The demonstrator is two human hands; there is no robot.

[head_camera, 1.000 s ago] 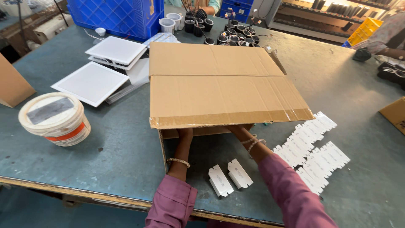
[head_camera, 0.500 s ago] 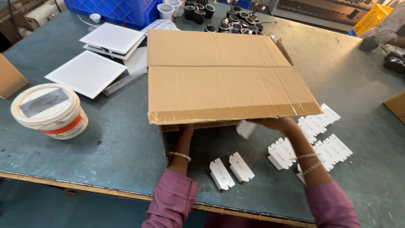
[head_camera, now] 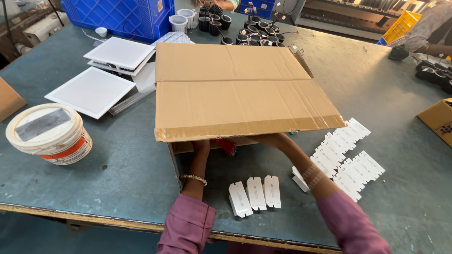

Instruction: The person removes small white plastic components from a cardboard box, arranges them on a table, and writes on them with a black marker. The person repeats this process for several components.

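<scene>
Worn blue-grey table [head_camera: 117,164], scuffed and speckled w/ pale marks, wooden front edge chipped; it fills most of the view, workshop clutter around it. Middle: a brown cardboard box [head_camera: 235,89] w/ its big top flap tilted toward the camera, hiding the inside. Left hand [head_camera: 201,146] goes in under the flap, fingers hidden, so can't tell if it's spread or gripping; bead bracelet on the wrist. Right hand [head_camera: 273,139] also reaches under the flap's front edge, fingers curled there (what they hold, if anything, can't be seen). Something red shows betw. the two hands inside the box. Front of the box: three white flat plastic pieces [head_camera: 255,194] side by side, one more just under the right forearm. Right of the box: rows of the same white pieces [head_camera: 351,153] laid out. Left: white lidded bucket [head_camera: 47,134] w/ orange band, and white square panels [head_camera: 92,90], some stacked. Far edge: blue plastic crate [head_camera: 117,16], white cups, black round parts [head_camera: 254,35] w/ wires. Far right: another person's arm, a yellow crate [head_camera: 400,26], corner of another carton [head_camera: 435,122].
</scene>
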